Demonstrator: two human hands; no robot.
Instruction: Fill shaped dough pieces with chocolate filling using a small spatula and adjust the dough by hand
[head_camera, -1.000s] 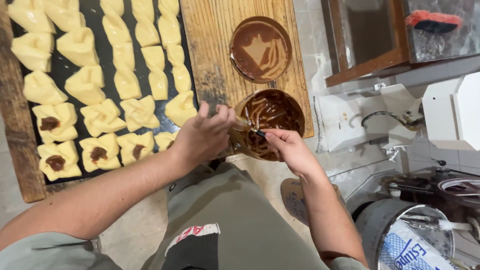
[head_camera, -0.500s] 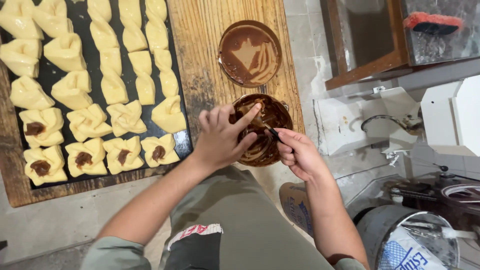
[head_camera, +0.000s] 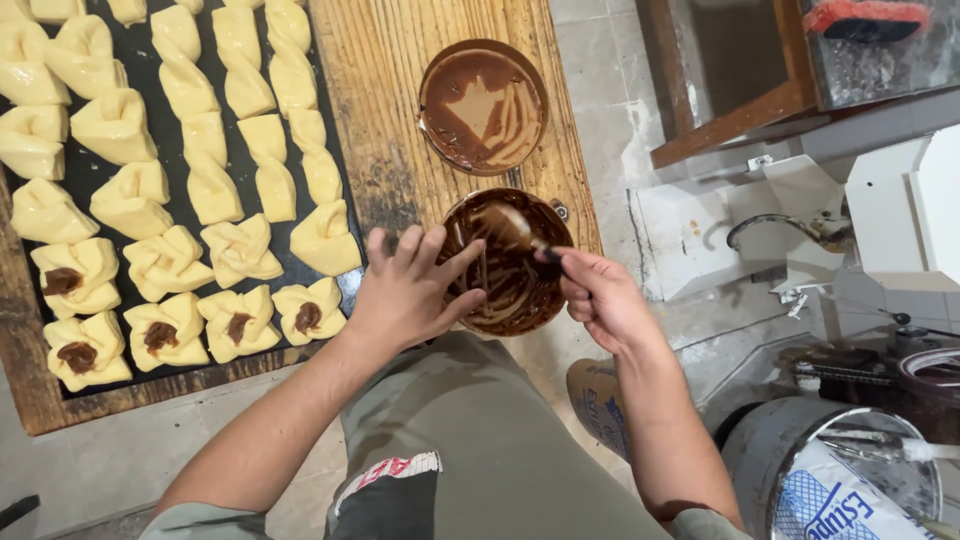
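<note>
Right hand pinches a spoon, its bowl dipped in the brown-smeared tub at the wooden board's near end. Left hand, fingers spread, steadies the tub's rim. Beyond sits its smeared lid; leftward, the dark tray of folded pastries.

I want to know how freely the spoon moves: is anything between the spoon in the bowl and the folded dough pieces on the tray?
Yes: the left hand rests on the bowl rim, between the spoon in the right hand and the dough pieces.
</note>
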